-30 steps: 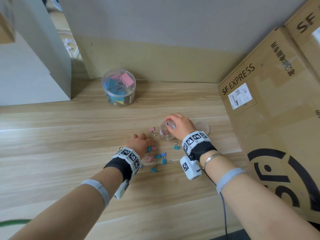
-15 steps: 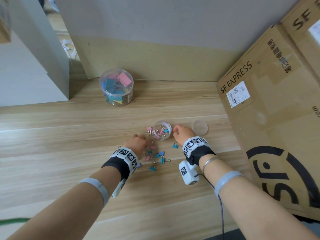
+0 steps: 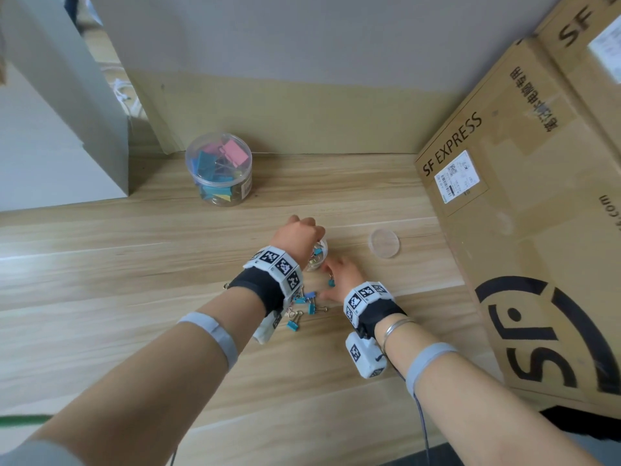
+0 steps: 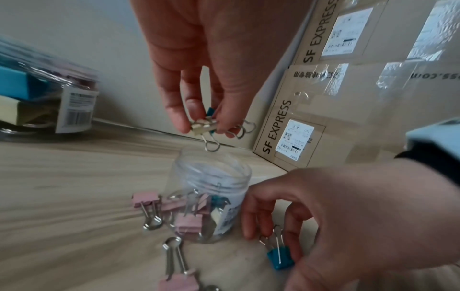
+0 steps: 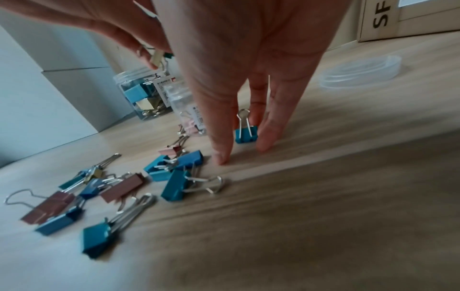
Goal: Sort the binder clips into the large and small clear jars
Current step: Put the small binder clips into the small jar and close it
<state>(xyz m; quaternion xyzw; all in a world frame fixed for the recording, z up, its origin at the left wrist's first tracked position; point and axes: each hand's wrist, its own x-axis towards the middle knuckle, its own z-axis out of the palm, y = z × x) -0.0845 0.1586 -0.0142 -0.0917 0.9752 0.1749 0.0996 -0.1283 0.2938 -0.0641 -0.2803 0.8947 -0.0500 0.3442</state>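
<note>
The small clear jar (image 4: pixel 211 195) stands open on the wooden table (image 3: pixel 134 264) with pink and blue small clips inside. My left hand (image 4: pixel 204 126) hovers just above its mouth and pinches a cream and a teal small clip (image 4: pixel 202 124). In the head view the left hand (image 3: pixel 297 235) covers most of the small jar (image 3: pixel 318 255). My right hand (image 5: pixel 244 145) reaches down beside the jar, its thumb and fingers straddling a blue small clip (image 5: pixel 245 133) that stands on the table. Several loose clips (image 5: pixel 171 177) lie nearer me. The large jar (image 3: pixel 218 169) stands closed at the back.
The small jar's clear lid (image 3: pixel 384 243) lies to the right of the hands. A big cardboard box (image 3: pixel 521 230) walls off the right side. A grey panel (image 3: pixel 67 129) stands at the back left, and the wall runs along the back.
My left hand has lifted from the loose pile to above the small jar, carrying clips. My right hand has drawn back from the jar's side down to the lone blue clip.
</note>
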